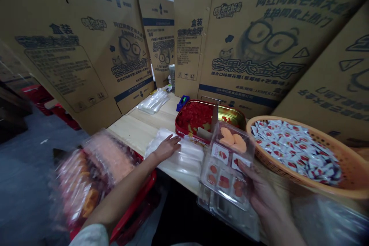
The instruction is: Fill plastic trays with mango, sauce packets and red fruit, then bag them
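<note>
My right hand [258,188] grips the right side of a clear plastic tray [207,171], its thumb over one of the sachets. Orange candies [233,138] fill the tray's top compartment. Two white sachets [220,153] sit in the middle, and small red candies [224,182] in the lower compartments. Under that tray are other clear trays [233,215]. With its fingers stretched out, my left hand [168,147] rests on a stack of clear plastic sleeves [188,155] to the left of the tray.
An orange basket [353,190] of sachets [296,150] stands at right. Behind the sleeves is a red-rimmed tin [177,123] with red pieces, near a blue tape dispenser [182,103]. Printed cartons [161,46] wall the table's back. Bagged orange candies [112,153] fill a red crate [150,184] at lower left.
</note>
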`<state>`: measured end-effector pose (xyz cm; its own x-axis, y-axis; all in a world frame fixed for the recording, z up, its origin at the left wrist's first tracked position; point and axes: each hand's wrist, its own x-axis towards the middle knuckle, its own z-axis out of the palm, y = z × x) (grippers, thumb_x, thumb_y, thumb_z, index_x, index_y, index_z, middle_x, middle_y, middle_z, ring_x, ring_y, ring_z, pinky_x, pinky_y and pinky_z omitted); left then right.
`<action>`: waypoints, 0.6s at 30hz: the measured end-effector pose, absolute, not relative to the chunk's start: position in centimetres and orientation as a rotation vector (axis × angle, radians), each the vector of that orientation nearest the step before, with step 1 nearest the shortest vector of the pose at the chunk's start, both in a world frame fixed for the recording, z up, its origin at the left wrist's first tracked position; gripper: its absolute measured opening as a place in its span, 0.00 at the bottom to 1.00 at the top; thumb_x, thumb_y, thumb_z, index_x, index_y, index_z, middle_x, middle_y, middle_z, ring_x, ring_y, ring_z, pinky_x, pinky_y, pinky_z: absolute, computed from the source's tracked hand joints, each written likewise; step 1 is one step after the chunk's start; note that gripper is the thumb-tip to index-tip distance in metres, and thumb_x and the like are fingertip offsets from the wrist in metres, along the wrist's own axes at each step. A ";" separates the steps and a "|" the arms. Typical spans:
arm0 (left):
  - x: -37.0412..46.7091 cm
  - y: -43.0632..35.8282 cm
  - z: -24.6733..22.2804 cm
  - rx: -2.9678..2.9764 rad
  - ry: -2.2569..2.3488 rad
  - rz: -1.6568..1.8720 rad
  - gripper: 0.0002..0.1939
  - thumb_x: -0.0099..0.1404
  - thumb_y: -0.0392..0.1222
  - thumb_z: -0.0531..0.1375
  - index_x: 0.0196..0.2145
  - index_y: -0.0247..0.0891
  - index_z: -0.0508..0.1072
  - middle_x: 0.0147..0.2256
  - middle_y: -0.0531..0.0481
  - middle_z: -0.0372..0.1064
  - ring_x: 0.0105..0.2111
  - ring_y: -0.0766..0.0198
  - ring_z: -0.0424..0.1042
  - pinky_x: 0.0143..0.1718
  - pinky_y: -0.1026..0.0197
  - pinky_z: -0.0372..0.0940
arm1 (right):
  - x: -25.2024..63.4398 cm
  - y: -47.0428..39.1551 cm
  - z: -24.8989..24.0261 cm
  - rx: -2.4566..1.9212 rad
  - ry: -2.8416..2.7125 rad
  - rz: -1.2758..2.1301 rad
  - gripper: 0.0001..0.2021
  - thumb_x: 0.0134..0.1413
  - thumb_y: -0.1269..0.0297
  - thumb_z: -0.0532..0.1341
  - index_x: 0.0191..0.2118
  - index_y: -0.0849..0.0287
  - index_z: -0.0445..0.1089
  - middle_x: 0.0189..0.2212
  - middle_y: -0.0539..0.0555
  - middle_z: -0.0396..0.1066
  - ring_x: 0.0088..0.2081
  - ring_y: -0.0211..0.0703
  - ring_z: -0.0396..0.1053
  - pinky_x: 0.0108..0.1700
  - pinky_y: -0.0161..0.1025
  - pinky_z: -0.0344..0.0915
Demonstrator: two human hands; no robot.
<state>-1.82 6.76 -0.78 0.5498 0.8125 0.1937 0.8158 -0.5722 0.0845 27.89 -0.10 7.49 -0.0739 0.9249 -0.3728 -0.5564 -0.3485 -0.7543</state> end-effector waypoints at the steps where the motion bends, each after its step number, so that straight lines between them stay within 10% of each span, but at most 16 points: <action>1: -1.7 7.1 -1.1 -2.757 -1.464 -0.337 0.11 0.65 0.36 0.52 0.43 0.36 0.71 0.52 0.41 0.64 0.55 0.57 0.60 0.57 0.49 0.51 | 28.1 -0.2 7.4 -1.027 -0.511 1.672 0.15 0.33 0.70 0.69 0.34 0.57 0.72 0.32 0.53 0.76 0.31 0.50 0.74 0.28 0.40 0.74; 6: -1.5 8.7 -1.6 -2.755 -1.585 -0.411 0.18 0.63 0.43 0.55 0.51 0.38 0.66 0.50 0.43 0.66 0.50 0.57 0.63 0.50 0.54 0.59 | 29.2 -0.3 6.7 -1.033 -0.476 1.648 0.16 0.33 0.71 0.70 0.35 0.58 0.72 0.32 0.52 0.76 0.30 0.47 0.74 0.28 0.37 0.74; 18: -1.7 12.1 -1.1 -2.813 -1.766 -0.477 0.12 0.62 0.46 0.57 0.34 0.32 0.70 0.36 0.47 0.68 0.37 0.62 0.68 0.39 0.55 0.65 | 30.0 -0.4 6.3 -1.052 -0.443 1.640 0.18 0.31 0.72 0.71 0.35 0.58 0.72 0.31 0.52 0.76 0.30 0.48 0.74 0.30 0.39 0.75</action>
